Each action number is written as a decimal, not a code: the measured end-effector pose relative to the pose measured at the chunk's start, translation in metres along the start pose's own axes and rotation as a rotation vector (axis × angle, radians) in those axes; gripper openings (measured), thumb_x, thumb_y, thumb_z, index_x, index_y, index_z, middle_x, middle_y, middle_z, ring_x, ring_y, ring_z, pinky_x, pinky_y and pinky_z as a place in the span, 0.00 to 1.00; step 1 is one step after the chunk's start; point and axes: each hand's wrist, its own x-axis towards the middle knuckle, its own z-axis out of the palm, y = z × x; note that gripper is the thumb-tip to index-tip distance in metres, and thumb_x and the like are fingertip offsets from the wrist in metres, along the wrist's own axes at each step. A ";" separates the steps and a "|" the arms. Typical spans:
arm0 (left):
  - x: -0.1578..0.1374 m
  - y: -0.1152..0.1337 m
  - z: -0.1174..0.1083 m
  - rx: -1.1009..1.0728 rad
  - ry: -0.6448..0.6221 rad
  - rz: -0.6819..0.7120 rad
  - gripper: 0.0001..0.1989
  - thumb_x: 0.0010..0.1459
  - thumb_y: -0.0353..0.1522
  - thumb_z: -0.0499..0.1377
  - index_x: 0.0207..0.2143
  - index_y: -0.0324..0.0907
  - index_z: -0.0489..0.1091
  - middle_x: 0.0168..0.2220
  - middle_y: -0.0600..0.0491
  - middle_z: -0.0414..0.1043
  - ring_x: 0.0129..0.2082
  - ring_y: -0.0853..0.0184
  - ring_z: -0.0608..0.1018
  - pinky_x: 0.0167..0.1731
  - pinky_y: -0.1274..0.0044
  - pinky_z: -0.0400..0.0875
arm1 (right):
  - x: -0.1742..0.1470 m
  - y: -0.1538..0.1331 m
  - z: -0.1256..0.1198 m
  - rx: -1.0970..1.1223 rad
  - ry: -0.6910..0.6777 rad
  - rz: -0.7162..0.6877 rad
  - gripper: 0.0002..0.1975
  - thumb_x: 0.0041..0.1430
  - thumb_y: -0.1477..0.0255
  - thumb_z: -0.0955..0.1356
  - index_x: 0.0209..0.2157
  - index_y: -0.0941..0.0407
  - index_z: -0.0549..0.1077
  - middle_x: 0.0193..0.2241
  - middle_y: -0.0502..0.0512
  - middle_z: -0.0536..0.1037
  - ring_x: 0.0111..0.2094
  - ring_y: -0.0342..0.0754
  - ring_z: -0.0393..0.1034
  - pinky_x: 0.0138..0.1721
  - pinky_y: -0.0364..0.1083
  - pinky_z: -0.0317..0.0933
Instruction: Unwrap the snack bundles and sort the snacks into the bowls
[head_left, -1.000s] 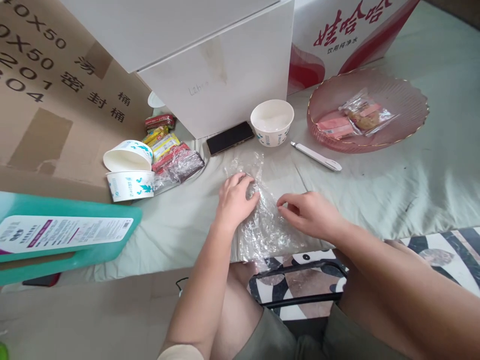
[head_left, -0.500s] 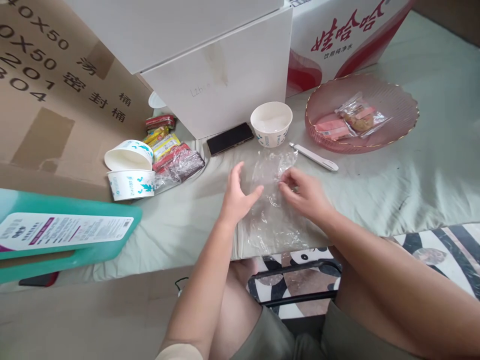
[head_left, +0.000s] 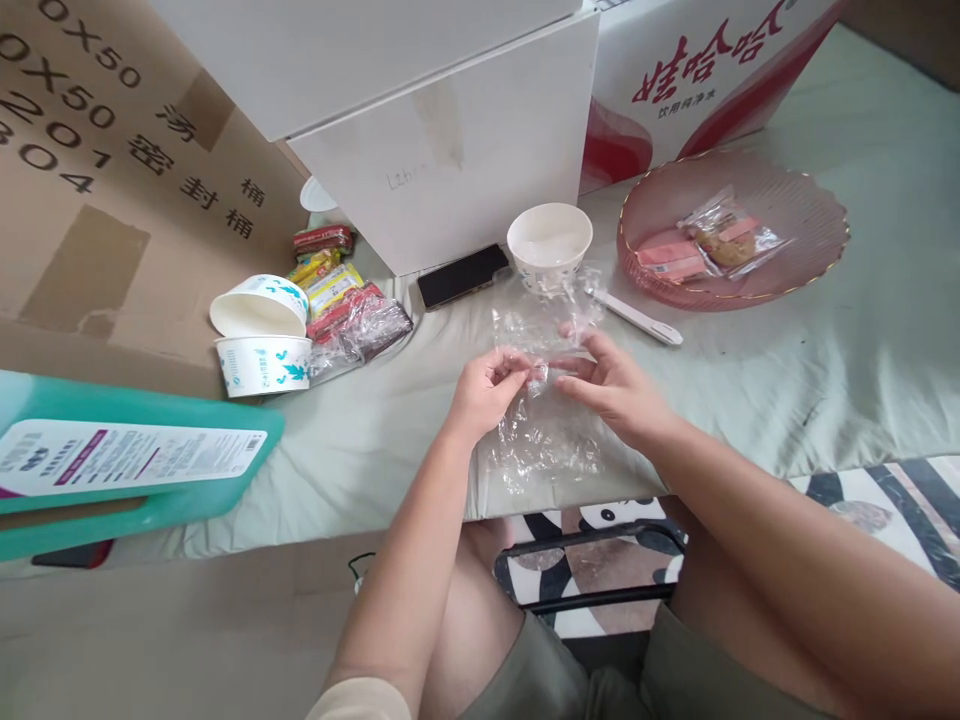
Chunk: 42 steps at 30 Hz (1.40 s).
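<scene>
Crinkled clear plastic film (head_left: 551,435) spreads over the cloth in front of me and reaches up toward a white paper bowl (head_left: 550,245). I cannot tell whether it is a bag or a sheet. My left hand (head_left: 491,393) pinches it near the middle, thumb and fingertips together. Close by on the right, my right hand (head_left: 619,390) has its fingers spread, with the film beneath and beside them. A white box cutter or similar slim handled tool (head_left: 637,318) rests beyond my right hand. The bowl's lower front is partly veiled by the film.
A black phone (head_left: 463,277) lies left of the bowl. Further left are tipped paper bowls (head_left: 262,367), several snack packets (head_left: 334,290) and a green jug (head_left: 150,470). A pink basin (head_left: 810,225) holds wrapped snacks. White boxes (head_left: 457,170) and a cardboard carton (head_left: 112,250) stand behind.
My left hand has closed from an open pose into a pinch on the film. My right hand has gone from a pinch to spread fingers. The film's upper part has shifted up against the bowl.
</scene>
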 end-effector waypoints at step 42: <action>-0.009 0.008 -0.009 -0.146 -0.121 -0.355 0.16 0.51 0.37 0.68 0.41 0.41 0.74 0.29 0.51 0.80 0.28 0.65 0.82 0.28 0.76 0.76 | -0.001 -0.010 -0.002 0.005 -0.082 0.196 0.12 0.52 0.62 0.72 0.34 0.53 0.70 0.27 0.49 0.76 0.29 0.47 0.71 0.31 0.46 0.65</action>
